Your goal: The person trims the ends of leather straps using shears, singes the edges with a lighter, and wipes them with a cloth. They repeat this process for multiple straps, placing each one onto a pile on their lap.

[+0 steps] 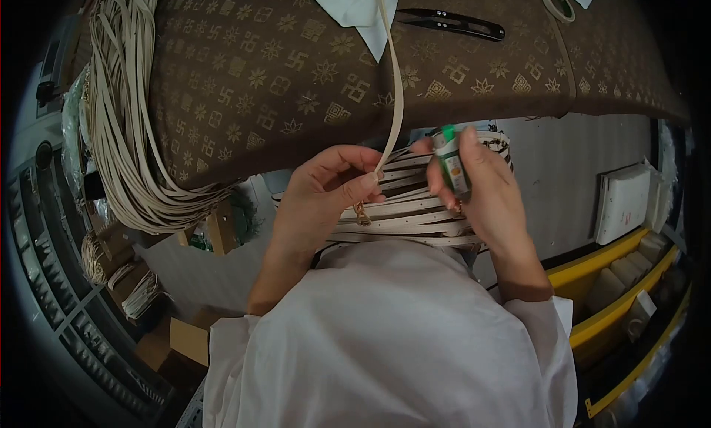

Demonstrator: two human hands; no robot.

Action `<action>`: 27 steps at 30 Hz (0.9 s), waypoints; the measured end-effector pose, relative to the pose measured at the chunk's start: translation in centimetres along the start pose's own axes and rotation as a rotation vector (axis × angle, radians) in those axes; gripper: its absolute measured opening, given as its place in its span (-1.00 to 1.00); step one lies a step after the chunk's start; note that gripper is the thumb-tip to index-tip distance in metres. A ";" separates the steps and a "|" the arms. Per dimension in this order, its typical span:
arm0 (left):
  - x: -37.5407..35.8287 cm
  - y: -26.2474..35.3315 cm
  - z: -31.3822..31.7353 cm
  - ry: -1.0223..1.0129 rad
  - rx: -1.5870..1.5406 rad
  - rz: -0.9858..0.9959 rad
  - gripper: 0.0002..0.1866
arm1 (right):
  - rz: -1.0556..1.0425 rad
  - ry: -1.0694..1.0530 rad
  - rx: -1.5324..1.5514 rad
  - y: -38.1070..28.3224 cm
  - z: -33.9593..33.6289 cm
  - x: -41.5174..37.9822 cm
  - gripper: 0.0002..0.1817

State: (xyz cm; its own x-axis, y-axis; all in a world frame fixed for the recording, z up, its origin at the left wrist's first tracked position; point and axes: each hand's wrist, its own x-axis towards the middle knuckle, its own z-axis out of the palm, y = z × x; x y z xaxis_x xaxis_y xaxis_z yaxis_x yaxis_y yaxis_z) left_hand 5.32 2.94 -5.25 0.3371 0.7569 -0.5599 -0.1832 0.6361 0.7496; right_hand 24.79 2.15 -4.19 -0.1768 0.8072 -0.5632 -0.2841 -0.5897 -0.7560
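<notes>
Between the thumb and fingers of my left hand (329,187) is pinched the end of a thin beige strap (397,94), which runs up over the table edge. A small gold-coloured metal piece (361,214) hangs just below those fingers. My right hand (485,183) is wrapped round a green and white lighter (452,161), held upright a short way right of the strap's end. I cannot make out a flame. Across my lap, beneath both hands, lie several pale straps (415,224) with small holes.
Black thread snips (452,23) and a white cloth (348,5) lie on the brown patterned tablecloth (244,94). A roll of tape (558,5) sits at the far right. A thick bundle of beige straps (122,131) hangs over the left edge. Yellow-edged racking (600,269) stands at right.
</notes>
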 end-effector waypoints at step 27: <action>-4.5 2.7 -0.6 0.079 0.050 0.399 -0.77 | -0.737 0.409 -0.514 -4.5 1.4 3.2 -0.90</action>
State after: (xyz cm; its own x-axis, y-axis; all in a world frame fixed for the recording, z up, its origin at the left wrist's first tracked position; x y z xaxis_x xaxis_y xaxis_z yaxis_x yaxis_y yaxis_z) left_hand 2.77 1.35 -0.92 0.1766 0.9532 -0.2454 -0.2397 0.2834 0.9285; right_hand 24.22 7.43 -2.15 0.2470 0.9629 0.1086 0.2688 0.0396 -0.9624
